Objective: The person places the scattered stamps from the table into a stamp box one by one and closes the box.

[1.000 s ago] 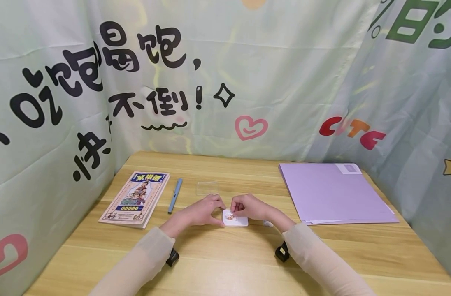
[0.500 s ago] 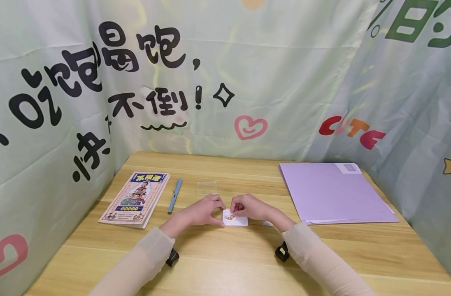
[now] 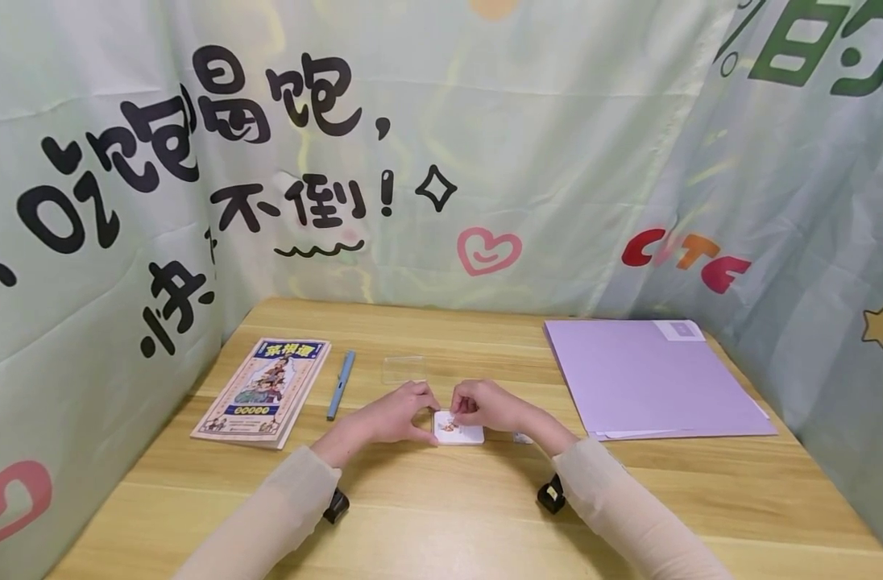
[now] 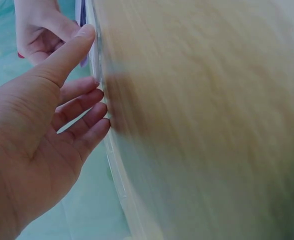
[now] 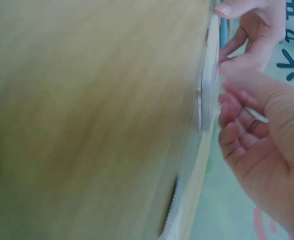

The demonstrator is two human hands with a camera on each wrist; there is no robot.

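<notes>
Barely moved, left hand [image 3: 396,412] holding, right hand [image 3: 494,405] pinching white card [image 3: 466,435], picture [image 3: 448,427] head-view only

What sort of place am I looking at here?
It looks like a small desk space screened off indoors, though I can't tell what building it's in. Printed fabric hangs behind and beside a wooden table, which holds a booklet and a blue pen.

From here I see a wooden table [image 3: 441,515] — on it lie a pink book [image 3: 262,393], a blue pen [image 3: 342,385], a thin clear piece [image 3: 404,369], a little white picture block [image 3: 466,435] — and a big purple folder [image 3: 659,379].
</notes>
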